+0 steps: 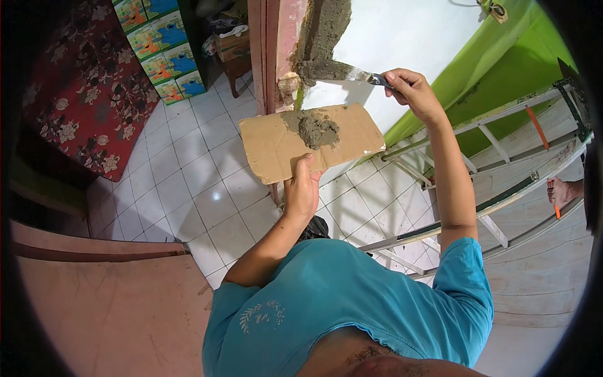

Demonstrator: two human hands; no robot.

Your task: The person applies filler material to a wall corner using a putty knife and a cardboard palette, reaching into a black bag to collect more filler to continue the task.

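Note:
My left hand (302, 190) grips the near edge of a flat piece of brown cardboard (267, 143), thumb on top. A lump of wet grey mortar (318, 131) sits on the cardboard's middle. Raised at the upper right, my right hand (412, 94) is closed round the dark handle of a putty knife (377, 80). Its blade, smeared with mortar, lies against the lower end of a rough strip of grey mortar (325, 34) on the wall. That strip runs beside the pinkish door frame (270, 56).
At right, a metal ladder (496, 141) slants near a green curtain-like sheet (468, 91). Another person's hand or foot (564, 190) shows beyond it. Stacked patterned boxes (164, 53) and a red floral cloth (88, 94) are at left, above white floor tiles (182, 147). A pink panel (113, 308) fills the lower left.

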